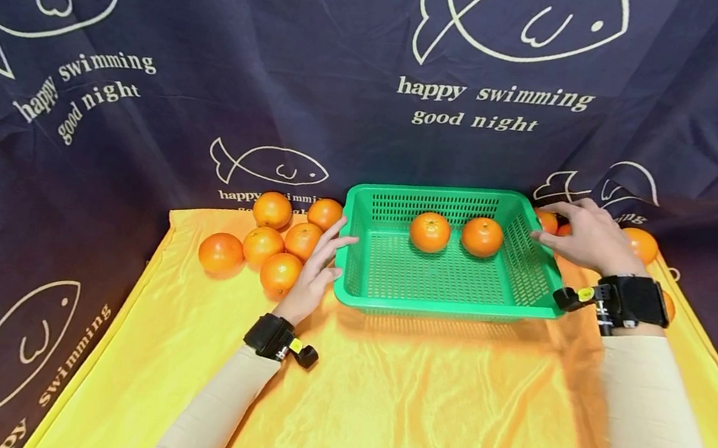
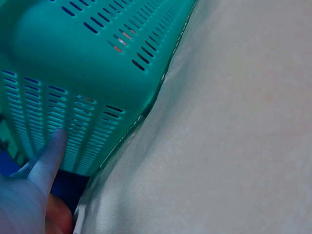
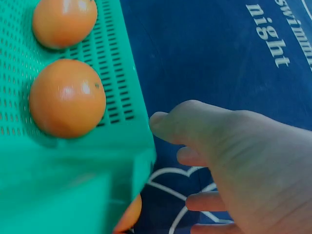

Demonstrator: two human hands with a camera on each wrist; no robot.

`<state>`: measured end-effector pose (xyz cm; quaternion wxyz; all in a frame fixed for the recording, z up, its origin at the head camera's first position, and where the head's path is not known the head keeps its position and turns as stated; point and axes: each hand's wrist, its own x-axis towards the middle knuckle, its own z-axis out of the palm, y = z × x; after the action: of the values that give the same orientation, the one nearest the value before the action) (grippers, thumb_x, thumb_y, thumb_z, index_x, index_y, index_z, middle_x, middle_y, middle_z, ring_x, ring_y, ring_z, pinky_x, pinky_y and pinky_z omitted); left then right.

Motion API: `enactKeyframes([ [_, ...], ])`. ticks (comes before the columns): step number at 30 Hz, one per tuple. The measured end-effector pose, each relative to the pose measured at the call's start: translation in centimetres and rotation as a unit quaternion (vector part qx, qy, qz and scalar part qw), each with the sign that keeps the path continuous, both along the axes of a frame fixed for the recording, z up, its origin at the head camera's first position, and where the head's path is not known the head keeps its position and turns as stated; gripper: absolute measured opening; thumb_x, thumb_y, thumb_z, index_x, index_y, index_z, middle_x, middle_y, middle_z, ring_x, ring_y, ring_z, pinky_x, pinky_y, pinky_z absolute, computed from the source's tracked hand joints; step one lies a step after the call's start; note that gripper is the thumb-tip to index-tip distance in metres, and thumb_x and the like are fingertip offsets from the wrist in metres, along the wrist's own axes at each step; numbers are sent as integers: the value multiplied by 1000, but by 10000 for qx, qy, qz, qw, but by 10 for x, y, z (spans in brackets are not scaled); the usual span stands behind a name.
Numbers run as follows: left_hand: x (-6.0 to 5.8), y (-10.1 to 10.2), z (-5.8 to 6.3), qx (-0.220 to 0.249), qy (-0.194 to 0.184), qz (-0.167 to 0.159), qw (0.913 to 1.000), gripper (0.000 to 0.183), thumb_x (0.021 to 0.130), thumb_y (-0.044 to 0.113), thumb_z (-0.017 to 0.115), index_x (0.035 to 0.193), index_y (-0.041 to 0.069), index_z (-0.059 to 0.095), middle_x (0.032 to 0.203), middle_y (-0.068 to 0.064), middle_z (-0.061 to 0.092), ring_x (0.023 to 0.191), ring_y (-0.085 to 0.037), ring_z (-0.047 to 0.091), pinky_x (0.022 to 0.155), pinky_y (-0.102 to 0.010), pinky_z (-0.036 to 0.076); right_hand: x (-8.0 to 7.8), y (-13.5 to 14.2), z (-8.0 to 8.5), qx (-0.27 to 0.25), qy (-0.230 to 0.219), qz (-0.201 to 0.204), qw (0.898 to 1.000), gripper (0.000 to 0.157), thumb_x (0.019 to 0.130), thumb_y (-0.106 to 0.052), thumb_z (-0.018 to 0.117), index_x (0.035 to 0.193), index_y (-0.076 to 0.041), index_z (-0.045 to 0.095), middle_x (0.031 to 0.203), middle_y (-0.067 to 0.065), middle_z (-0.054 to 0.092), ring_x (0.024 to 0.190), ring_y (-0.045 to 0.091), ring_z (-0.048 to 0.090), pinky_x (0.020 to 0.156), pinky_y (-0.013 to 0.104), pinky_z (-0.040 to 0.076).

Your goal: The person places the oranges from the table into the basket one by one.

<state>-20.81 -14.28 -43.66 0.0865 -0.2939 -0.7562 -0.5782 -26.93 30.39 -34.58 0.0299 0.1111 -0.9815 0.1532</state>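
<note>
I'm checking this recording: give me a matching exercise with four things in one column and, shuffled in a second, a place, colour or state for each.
Column one
1. left hand
2. basket
3. right hand
4. table covering

Column two
A. yellow
B. at the basket's right end
C. green, with two oranges inside
D. at the basket's left end

Right pairs: 1-D, 2-C, 3-B, 4-A
</note>
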Motion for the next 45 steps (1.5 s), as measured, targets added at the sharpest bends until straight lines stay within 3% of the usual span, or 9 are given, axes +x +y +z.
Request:
enactKeyframes([
  [11, 1, -1, -1, 15, 7, -37, 10000, 52, 88, -6, 42, 139, -4, 51, 165, -26, 15, 151, -41, 18, 113, -75, 20, 10, 31, -12, -87, 41, -98, 9999, 68, 88, -52, 66, 135, -4, 58, 134, 36, 47, 118, 54, 42, 94, 72, 37],
  [19, 1, -1, -1, 15, 22, -40, 10000, 53, 88, -7, 41, 139, -3, 51, 165, -26, 15, 151, -41, 19, 113, -75, 20, 23, 53, -14, -177, -227, -409, 9987, 76, 87, -59, 62, 139, -4, 55, 129, 34, 46, 116, 52, 40, 84, 73, 40],
  [25, 1, -2, -2, 6, 21, -34, 10000, 53, 88, -6, 41, 139, -3, 51, 165, -26, 16, 151, -40, 19, 112, -75, 21, 29, 65, -14, -578, -281, -496, 9967, 67, 81, -63, 67, 131, -18, 60, 116, 19, 59, 96, 40, 55, 74, 51, 45],
  [32, 2, 0, -1, 34, -5, -63, 10000, 49, 91, -4, 43, 139, -4, 51, 165, -26, 15, 151, -40, 19, 112, -75, 21, 38, 77, -11, -555, -919, -488, 9930, 67, 83, -65, 64, 125, -13, 60, 102, 25, 65, 79, 41, 64, 68, 49, 52],
  [34, 2, 0, -2, 34, 9, -60, 10000, 49, 91, -4, 43, 139, -5, 51, 165, -27, 15, 150, -41, 20, 112, -75, 22, 42, 80, -11, -841, -1185, -485, 9882, 54, 86, -61, 63, 114, -14, 61, 87, 21, 66, 68, 37, 64, 61, 40, 51],
  [36, 2, 0, -2, 28, 18, -44, 10000, 49, 90, -4, 43, 139, -5, 51, 165, -27, 16, 150, -41, 20, 112, -75, 22, 45, 84, -12, -1138, -1371, -529, 9826, 49, 90, -59, 60, 112, -14, 60, 90, 13, 67, 73, 32, 65, 63, 38, 52],
  [40, 1, 0, -2, 33, 1, -45, 10000, 51, 89, -4, 42, 139, -3, 51, 166, -26, 16, 151, -40, 20, 113, -74, 22, 47, 88, -16, -1842, -2085, -673, 9582, 55, 92, -54, 61, 125, -11, 54, 95, 13, 69, 79, 34, 68, 66, 43, 60],
  [43, 1, 0, -2, 55, -13, -54, 10000, 51, 89, -5, 42, 139, -3, 51, 166, -25, 15, 151, -39, 19, 113, -74, 22, 43, 88, -23, -1972, -1989, -283, 9596, 57, 92, -44, 65, 130, -4, 52, 99, 10, 70, 81, 27, 69, 68, 37, 60],
  [45, 1, 0, -2, 59, -1, -68, 10000, 51, 90, -5, 42, 140, -3, 51, 166, -26, 15, 151, -40, 19, 112, -74, 22, 41, 89, -26, -1902, -1889, -201, 9632, 46, 93, -40, 66, 126, -9, 56, 90, 5, 68, 74, 21, 66, 64, 32, 57],
])
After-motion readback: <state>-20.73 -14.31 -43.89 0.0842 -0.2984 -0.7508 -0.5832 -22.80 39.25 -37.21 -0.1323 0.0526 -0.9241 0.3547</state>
